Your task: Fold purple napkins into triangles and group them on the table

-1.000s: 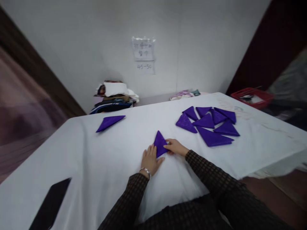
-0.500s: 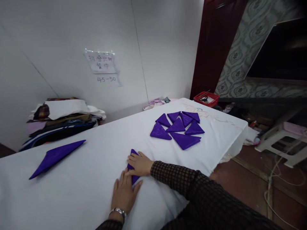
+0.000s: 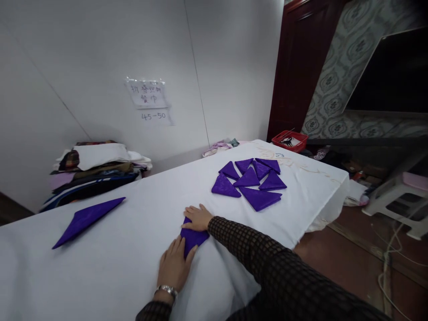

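Observation:
A folded purple cloth napkin (image 3: 194, 240) lies on the white tablecloth (image 3: 143, 249) in front of me. My right hand (image 3: 198, 218) rests flat across its far end, fingers spread. Along the napkin's near left edge, my left hand (image 3: 174, 264) lies with fingers extended and fingertips touching the cloth. Parts of the napkin are covered by both hands. To the right sits a group of several purple napkins folded into triangles (image 3: 249, 177). Another purple napkin (image 3: 87, 220), folded long and slightly raised, is on the left.
Behind the table at the left is a pile of folded clothes (image 3: 100, 171). A red basket (image 3: 290, 141) stands past the far right corner. On the right are a pale stool (image 3: 401, 200) and loose cables (image 3: 384, 267) on the floor. A handwritten paper (image 3: 149, 96) hangs on the wall.
More of the napkin between my hands shows now, and it looks wider toward the right. My right hand has shifted slightly away toward its far end. The whole view has moved a little.

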{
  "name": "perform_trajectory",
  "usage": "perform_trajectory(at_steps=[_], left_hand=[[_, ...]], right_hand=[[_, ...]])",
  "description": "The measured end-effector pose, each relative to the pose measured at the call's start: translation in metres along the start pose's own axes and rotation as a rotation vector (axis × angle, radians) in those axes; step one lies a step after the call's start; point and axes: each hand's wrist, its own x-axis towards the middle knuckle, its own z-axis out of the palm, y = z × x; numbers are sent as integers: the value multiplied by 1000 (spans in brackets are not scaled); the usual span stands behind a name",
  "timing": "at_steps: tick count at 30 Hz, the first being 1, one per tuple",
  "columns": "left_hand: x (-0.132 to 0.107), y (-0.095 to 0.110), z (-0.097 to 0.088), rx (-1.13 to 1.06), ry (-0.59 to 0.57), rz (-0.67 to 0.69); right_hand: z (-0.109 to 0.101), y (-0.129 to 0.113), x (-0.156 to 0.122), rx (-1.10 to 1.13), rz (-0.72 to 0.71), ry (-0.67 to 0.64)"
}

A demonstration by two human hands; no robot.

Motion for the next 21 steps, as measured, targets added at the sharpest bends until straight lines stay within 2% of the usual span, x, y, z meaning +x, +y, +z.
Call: perform_trajectory(at_steps=[6,10,15,21], left_hand=[[30,-4,-23,-63,-2,-14],[41,-6,-19,-104,2,-111],[40,-4,-11,-166,47,-246],[44,-7,-20,-363,-109,-366]], right_hand=[[1,1,0,13,-11,17],[1,3,1,10,-22,11],[-2,4,2,-7,-30,19],[-2,5,-1,8,-24,-6]])
